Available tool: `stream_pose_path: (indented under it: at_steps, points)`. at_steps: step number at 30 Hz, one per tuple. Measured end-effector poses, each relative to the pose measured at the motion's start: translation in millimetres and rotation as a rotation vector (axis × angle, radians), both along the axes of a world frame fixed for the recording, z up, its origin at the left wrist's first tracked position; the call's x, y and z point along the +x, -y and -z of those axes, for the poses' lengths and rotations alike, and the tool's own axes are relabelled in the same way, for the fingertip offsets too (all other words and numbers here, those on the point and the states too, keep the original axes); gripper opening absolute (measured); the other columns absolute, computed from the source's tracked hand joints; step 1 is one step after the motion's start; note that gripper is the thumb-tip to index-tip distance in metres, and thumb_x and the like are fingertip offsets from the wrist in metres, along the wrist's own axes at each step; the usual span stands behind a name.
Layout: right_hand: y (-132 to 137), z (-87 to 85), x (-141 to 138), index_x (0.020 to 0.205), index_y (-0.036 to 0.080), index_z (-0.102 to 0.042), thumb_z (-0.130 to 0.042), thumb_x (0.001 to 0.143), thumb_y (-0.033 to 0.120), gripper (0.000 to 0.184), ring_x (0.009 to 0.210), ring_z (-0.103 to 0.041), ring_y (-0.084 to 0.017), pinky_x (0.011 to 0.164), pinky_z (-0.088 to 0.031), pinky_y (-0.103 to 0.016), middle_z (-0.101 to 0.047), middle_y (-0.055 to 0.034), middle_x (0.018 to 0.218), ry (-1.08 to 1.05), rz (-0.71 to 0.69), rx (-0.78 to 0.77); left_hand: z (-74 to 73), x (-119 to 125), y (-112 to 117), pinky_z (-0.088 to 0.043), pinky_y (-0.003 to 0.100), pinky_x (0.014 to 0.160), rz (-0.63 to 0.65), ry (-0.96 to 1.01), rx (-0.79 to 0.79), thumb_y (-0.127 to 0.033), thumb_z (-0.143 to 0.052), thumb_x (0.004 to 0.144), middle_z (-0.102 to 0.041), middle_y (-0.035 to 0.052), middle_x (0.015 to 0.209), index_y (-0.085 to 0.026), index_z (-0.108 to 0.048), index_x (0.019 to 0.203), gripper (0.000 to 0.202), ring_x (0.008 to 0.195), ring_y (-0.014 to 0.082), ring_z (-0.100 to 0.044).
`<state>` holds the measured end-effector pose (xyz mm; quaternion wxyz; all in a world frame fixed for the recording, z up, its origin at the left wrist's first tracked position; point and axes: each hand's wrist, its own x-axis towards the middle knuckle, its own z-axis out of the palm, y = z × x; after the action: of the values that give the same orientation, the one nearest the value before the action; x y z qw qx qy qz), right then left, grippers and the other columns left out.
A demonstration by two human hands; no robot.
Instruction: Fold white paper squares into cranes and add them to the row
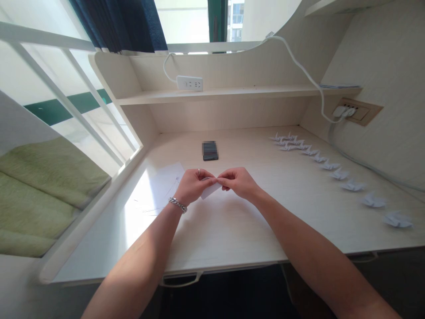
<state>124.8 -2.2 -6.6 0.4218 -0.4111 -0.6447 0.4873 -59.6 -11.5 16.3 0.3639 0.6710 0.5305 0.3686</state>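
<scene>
My left hand (192,184) and my right hand (237,181) meet above the middle of the pale wooden desk (232,226). Both pinch a small piece of folded white paper (210,190) between their fingertips. The left hand wears a ring and a metal bracelet at the wrist. Part of the paper is hidden behind the fingers. Loose white paper sheets (159,188) lie on the desk just left of my left hand.
A dark phone (210,150) lies flat behind my hands. Several folded paper cranes (338,173) run in a line along the desk's right side. A power strip (189,83) sits on the shelf, and a wall socket (352,110) with a cable is at right.
</scene>
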Motion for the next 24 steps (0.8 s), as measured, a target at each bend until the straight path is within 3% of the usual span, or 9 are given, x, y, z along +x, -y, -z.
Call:
stream_pose_path:
  at_steps: [14, 24]
  points:
    - [0.8, -0.7, -1.4, 0.074, 0.014, -0.071, -0.068, 0.075, 0.036, 0.022, 0.052, -0.058, -0.013, 0.052, -0.045, -0.025, -0.063, -0.0018, 0.056, 0.007, 0.011, 0.012, 0.9, -2.7, -0.5, -0.044, 0.026, 0.053, 0.059, 0.066, -0.005, -0.046, -0.076, 0.067, -0.073, 0.0078, 0.072, -0.015, -0.077, 0.082, 0.034, 0.062, 0.0169, -0.062]
    - [2.3, -2.1, -1.2, 0.073, 0.015, -0.070, -0.066, 0.076, 0.034, 0.020, 0.053, -0.058, -0.013, 0.053, -0.044, -0.025, -0.063, -0.0024, 0.057, 0.060, 0.021, 0.058, 0.2, 0.6, -0.8, -0.042, 0.024, 0.051, 0.023, 0.066, -0.029, -0.041, -0.073, 0.069, -0.070, 0.0061, 0.066, -0.014, -0.073, 0.072, 0.028, 0.059, 0.0154, -0.060]
